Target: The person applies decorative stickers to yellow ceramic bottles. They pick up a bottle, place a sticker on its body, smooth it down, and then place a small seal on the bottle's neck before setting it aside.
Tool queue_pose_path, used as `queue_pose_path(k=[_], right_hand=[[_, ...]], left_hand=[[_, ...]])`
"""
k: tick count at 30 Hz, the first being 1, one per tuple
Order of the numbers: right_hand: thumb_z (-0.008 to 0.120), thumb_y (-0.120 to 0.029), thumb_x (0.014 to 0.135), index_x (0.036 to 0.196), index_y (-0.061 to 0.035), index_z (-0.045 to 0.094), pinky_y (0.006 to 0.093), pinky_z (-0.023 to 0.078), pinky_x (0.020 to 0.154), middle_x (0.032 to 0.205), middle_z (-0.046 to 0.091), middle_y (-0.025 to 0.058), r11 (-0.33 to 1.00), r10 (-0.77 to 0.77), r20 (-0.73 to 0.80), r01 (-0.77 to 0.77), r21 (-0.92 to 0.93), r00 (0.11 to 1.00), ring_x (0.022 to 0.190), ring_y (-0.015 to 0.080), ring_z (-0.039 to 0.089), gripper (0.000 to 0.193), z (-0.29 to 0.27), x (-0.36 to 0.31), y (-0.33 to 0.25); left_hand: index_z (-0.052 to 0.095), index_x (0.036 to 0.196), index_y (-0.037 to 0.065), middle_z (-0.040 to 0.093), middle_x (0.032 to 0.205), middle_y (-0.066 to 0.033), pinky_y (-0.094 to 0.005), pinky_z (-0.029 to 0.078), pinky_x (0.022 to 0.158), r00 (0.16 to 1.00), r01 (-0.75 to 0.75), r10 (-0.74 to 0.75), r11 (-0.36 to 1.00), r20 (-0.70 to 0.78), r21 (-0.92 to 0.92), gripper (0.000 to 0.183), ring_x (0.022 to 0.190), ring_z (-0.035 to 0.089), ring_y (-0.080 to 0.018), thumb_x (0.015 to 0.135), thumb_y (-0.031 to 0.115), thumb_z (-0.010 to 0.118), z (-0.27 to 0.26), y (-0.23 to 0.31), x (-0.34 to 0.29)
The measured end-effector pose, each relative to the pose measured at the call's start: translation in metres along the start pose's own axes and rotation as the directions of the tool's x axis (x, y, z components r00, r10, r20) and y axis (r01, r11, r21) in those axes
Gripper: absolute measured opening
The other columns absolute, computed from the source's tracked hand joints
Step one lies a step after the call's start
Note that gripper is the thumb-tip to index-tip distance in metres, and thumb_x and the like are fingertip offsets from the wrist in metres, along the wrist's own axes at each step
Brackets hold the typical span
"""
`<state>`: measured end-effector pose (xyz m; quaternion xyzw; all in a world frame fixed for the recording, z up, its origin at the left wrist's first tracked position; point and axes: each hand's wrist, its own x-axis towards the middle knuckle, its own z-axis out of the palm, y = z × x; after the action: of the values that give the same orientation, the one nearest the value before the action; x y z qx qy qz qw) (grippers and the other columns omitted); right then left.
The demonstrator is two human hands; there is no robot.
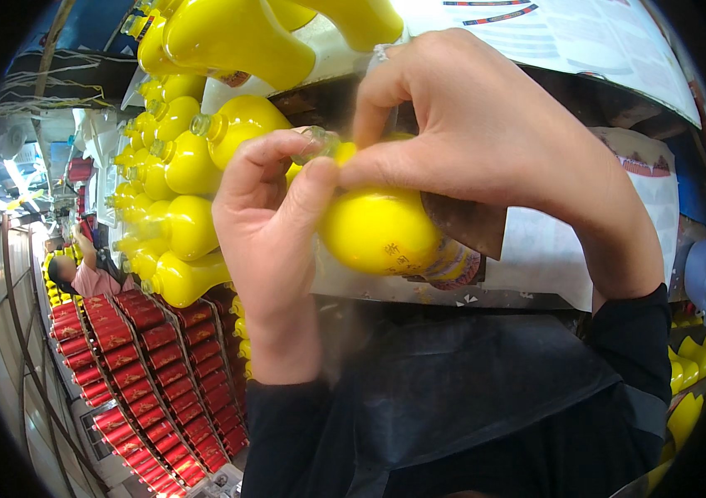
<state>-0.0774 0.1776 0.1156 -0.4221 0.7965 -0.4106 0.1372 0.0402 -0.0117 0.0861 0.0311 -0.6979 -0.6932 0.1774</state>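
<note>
A glossy yellow bottle (pixel 382 232) with a clear glass neck lies on its side in front of me, neck to the left. Its base end carries a patterned band. My left hand (pixel 270 199) pinches the neck end between thumb and fingers. From above, my right hand (pixel 469 124) closes its thumb and fingers at the bottle's neck. Whether a small strip is between those right fingertips is hidden. A bit of white wrap shows on one right finger. Dark patterned strips (pixel 500 15) lie on a white sheet (pixel 569 41) beyond my right hand.
Many yellow bottles (pixel 191 158) lie stacked at the left, and larger ones (pixel 228 37) lie at the back. Rows of red cylinders (pixel 154 357) fill the lower left. A person in pink (pixel 91 274) is farther off. A white container (pixel 703 278) stands at the right.
</note>
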Motion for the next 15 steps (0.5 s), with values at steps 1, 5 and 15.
queue_pose_path(k=[1, 5, 15], right_hand=[[0.078, -0.018, 0.085, 0.092, 0.0052, 0.077, 0.028, 0.053, 0.064, 0.08, 0.071, 0.0125, 0.999, -0.05, -0.001, 0.05, 0.012, 0.999, 0.07, 0.0177, 0.069, 0.024, -0.002, 0.003, 0.0], [0.076, -0.016, 0.089, 0.092, 0.0042, 0.077, 0.0266, 0.057, 0.069, 0.083, 0.072, 0.0121, 0.993, 0.035, 0.005, -0.036, 0.108, 0.999, 0.073, 0.0177, 0.071, 0.021, -0.002, 0.009, 0.006], [0.074, -0.017, 0.091, 0.095, 0.0011, 0.076, 0.0232, 0.056, 0.068, 0.087, 0.071, 0.0092, 0.985, 0.106, -0.13, -0.086, 0.147, 0.986, 0.071, 0.0133, 0.068, 0.018, 0.007, -0.001, 0.02]], left_hand=[[0.065, 0.116, -0.001, 0.071, 0.119, -0.0132, -0.0294, 0.052, 0.095, 1.0, -0.002, 0.002, 1.0, 0.009, 0.002, 0.024, 0.105, 0.067, -0.0168, 0.092, -0.002, 0.071, -0.001, -0.001, 0.003], [0.065, 0.112, 0.0, 0.074, 0.111, -0.0117, -0.0285, 0.054, 0.092, 0.998, 0.036, -0.032, 0.997, 0.063, -0.073, 0.02, 0.099, 0.069, -0.0152, 0.093, 0.0, 0.072, -0.002, -0.005, 0.018], [0.063, 0.118, 0.0, 0.072, 0.12, -0.0145, -0.0301, 0.054, 0.097, 0.979, 0.132, -0.101, 0.976, 0.176, -0.176, 0.02, 0.11, 0.068, -0.0176, 0.098, 0.0, 0.065, 0.002, -0.014, 0.033]])
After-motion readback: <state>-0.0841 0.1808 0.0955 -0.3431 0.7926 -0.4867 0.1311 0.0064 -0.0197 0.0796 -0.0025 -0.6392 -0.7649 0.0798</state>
